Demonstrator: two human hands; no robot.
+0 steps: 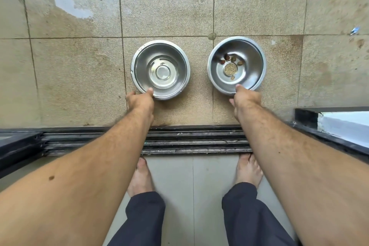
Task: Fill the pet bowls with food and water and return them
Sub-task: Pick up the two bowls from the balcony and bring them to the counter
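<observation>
Gripping near rims: left hand (140, 102) on empty bowl (160, 69), right hand (244, 99) on bowl with scraps (236, 65), both on floor (79, 66); filling and returning still ahead

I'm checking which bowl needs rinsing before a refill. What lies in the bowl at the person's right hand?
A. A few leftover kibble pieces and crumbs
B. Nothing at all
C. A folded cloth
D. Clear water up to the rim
A: the right bowl, whose near rim the right hand grips, holds a few brown kibble pieces and crumbs on its bottom; the left bowl holds no kibble.
</observation>
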